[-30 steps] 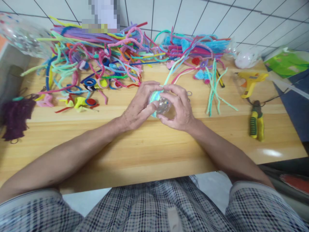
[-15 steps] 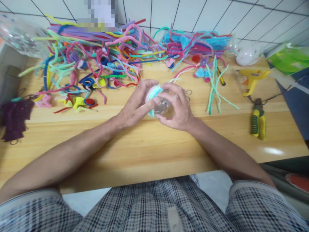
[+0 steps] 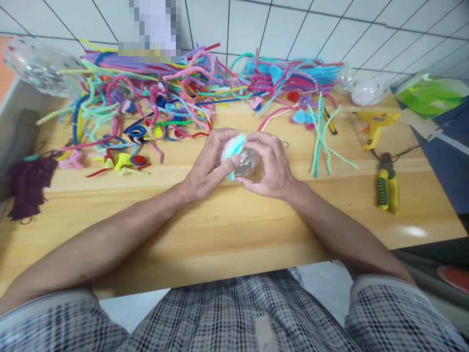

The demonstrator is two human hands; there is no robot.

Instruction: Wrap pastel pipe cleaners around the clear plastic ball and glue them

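Between both hands, above the middle of the table, is a clear plastic ball (image 3: pixel 248 165) with small coloured bits showing inside. Bands of pipe cleaner (image 3: pixel 236 145) in pale blue, mint and lilac wrap its left part. My left hand (image 3: pixel 210 166) grips the wrapped side, its thumb lying across the bands. Curved fingers of my right hand (image 3: pixel 273 166) hold the bare clear side from the right, with fingertips on the top edge and thumb underneath. The ball's far side and underside are hidden by the hands.
Along the wall lies a heap of coloured pipe cleaners (image 3: pixel 146 93). Mint pipe cleaners (image 3: pixel 320 142) cross at right, near a yellow glue gun (image 3: pixel 375 128) and yellow-green pliers (image 3: pixel 387 186). A purple tasselled piece (image 3: pixel 29 186) lies at far left.
The left thumb has drawn back a little from the clear part, so more of the ball shows. Both hands keep their hold. The camera view has shifted slightly.
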